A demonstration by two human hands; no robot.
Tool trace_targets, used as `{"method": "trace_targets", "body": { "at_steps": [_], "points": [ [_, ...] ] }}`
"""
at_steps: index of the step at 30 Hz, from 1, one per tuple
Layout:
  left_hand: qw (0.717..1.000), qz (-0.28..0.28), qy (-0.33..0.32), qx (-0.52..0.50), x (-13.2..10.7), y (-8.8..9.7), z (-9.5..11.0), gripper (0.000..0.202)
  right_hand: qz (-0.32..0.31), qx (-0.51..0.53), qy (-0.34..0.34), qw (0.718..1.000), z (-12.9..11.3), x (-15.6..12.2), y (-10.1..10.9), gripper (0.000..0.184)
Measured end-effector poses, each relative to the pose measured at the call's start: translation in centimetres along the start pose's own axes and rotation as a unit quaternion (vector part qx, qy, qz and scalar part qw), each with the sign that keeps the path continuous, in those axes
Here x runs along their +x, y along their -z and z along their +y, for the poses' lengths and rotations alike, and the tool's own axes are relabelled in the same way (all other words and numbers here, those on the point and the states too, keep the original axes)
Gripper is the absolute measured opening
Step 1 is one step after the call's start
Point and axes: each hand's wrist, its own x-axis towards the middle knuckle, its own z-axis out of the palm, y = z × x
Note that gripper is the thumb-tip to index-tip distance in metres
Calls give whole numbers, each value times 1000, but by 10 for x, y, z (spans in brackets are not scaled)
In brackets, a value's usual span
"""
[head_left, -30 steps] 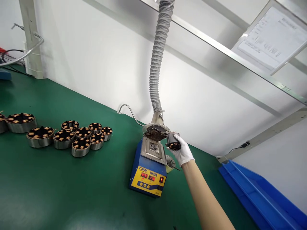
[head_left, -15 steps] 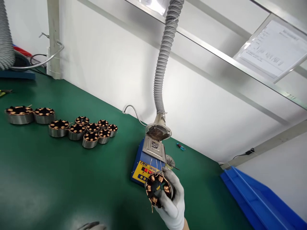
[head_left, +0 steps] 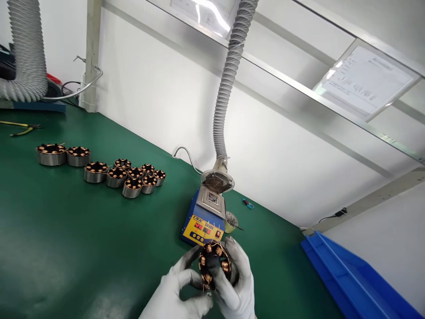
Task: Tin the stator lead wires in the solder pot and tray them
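Observation:
Both my hands wear white gloves and meet low in the middle of the view. My right hand (head_left: 237,283) is wrapped round a round motor stator (head_left: 214,266) with copper coils and thin loose wire ends, its open face turned toward me. My left hand (head_left: 177,292) comes in from below and pinches the stator's left edge with thumb and fingers. Just behind the stator stands a blue and yellow solder pot (head_left: 206,219) with red digits lit, under a round fume-hose mouth (head_left: 217,180).
Several finished stators (head_left: 133,177) lie in a cluster on the green mat (head_left: 83,230) at the left, with yellow-handled pliers (head_left: 20,127) beyond. A grey ribbed hose (head_left: 229,79) rises to the shelf. A blue bin (head_left: 352,279) sits at the right edge. A small tin (head_left: 230,220) stands beside the pot.
My right hand carried the stator from over the solder pot down toward me and turned its coil face up. My left hand came into view and took hold of its left edge.

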Motion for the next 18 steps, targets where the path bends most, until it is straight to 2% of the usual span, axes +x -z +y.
{"method": "trace_targets", "body": {
  "at_steps": [3,6,8,10,12,13,15,18],
  "points": [
    [997,35,4,-63,0,-5,3,13,-22,-69,34,997,-4,1,6,57],
    [987,-5,33,-157,0,-4,-1,21,-67,-85,115,988,-8,11,13,62],
    [981,-25,68,-178,1,-2,-7,32,-145,-27,101,984,-11,20,19,62],
    [980,-41,85,-173,4,0,-14,44,-243,86,-1,966,-13,28,23,59],
    [981,-61,87,-161,6,2,-17,51,-318,190,-117,921,-12,33,24,56],
    [981,-71,86,-160,8,2,-17,52,-335,222,-166,900,-10,33,24,56],
    [979,-79,89,-169,9,5,-17,52,-333,285,-256,861,-4,34,21,57],
    [984,-60,81,-150,1,18,-28,51,-267,394,-372,797,11,43,19,61]
  ]
}}
